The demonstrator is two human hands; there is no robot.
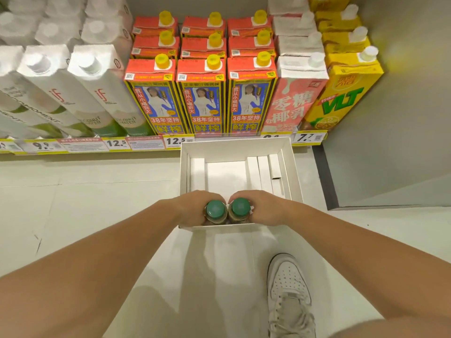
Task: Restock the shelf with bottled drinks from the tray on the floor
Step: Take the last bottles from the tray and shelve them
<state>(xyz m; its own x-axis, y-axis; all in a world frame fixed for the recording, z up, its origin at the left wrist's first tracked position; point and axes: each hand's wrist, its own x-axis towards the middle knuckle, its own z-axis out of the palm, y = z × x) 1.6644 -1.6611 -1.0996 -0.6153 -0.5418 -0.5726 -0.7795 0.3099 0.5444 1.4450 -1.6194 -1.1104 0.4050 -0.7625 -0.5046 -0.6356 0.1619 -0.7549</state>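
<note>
Our forearms [102, 259] are stretching down to the floor. Our left hand [192, 207] is curling its fingers round the left bottle [216, 210], and our right hand [264, 207] round the right bottle [240, 208], both standing against the near wall of the white tray [291, 167]. We are judging it best to lift both straight up, clearing the rim before swinging toward the shelf [85, 145].

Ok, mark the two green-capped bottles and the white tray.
left bottle [216, 209]: head view, on its green cap.
right bottle [240, 207]: head view, on its green cap.
white tray [234, 148]: head view, on its far inner wall.
</note>
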